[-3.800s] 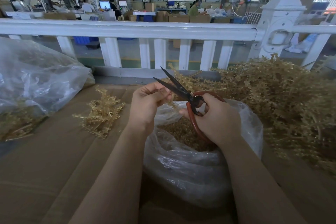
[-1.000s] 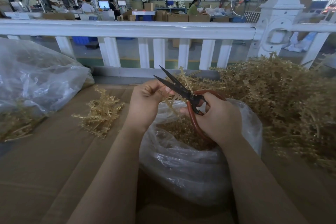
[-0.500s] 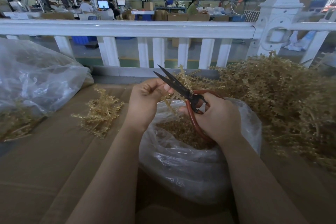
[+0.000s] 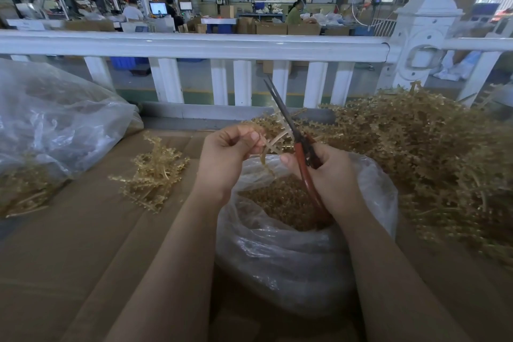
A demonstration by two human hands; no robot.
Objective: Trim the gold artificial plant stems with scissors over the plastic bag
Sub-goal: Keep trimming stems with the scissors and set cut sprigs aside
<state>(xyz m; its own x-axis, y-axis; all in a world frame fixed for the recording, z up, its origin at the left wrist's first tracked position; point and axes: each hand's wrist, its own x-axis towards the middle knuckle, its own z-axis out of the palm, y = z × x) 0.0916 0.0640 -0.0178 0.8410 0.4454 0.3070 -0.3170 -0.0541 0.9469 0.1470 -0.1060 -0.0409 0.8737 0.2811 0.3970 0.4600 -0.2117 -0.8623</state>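
Note:
My left hand point(image 4: 226, 157) pinches a gold plant stem point(image 4: 273, 139) between thumb and fingers, just above the clear plastic bag point(image 4: 291, 255). My right hand point(image 4: 331, 176) grips the red-handled scissors point(image 4: 301, 147). Their dark blades are together and point up and away, lying across the stem. The bag stands open between my forearms and holds gold trimmings. A large heap of gold stems point(image 4: 433, 158) lies to the right of the bag.
A small bunch of gold stems point(image 4: 154, 175) lies on the brown cardboard surface point(image 4: 69, 244) left of my arm. A second clear bag point(image 4: 55, 119) with gold pieces sits at far left. A white railing point(image 4: 194, 46) runs across behind the work surface.
The scissor blades were spread apart and are now together, swung more upright. My left hand still pinches the stem at about the same place.

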